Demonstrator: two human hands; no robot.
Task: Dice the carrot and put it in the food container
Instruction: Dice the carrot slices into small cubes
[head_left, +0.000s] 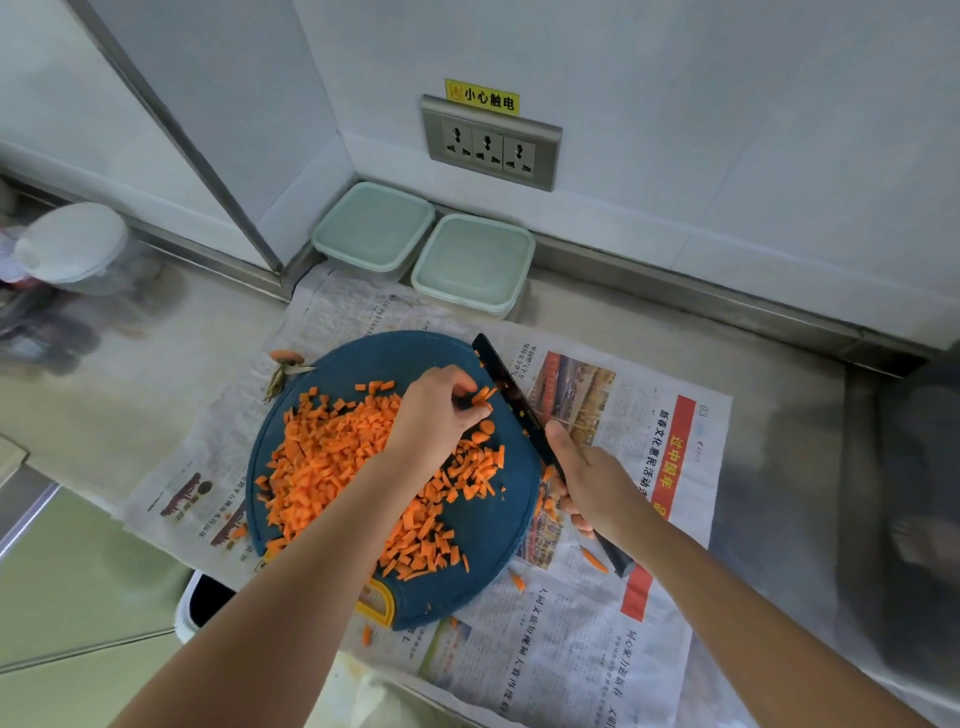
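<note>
Heaps of diced carrot (332, 457) cover the blue cutting board (498, 535) on newspaper (571, 649). The right hand (589, 480) grips the knife (511, 397); the left hand (436, 410) pinches carrot strips (483, 396) beside the blade. Two lidded food containers (374, 226) sit side by side at the far wall.

Your left arm (291, 561) and your right arm (727, 597) were both bare, as far back as could be seen and right up to the wrists. They were long and slim, and they got thinner near the wrists. Your left grip (434, 410) was a bare hand. Your right grip (592, 478) was a bare hand too. The skin looked smooth.
</note>
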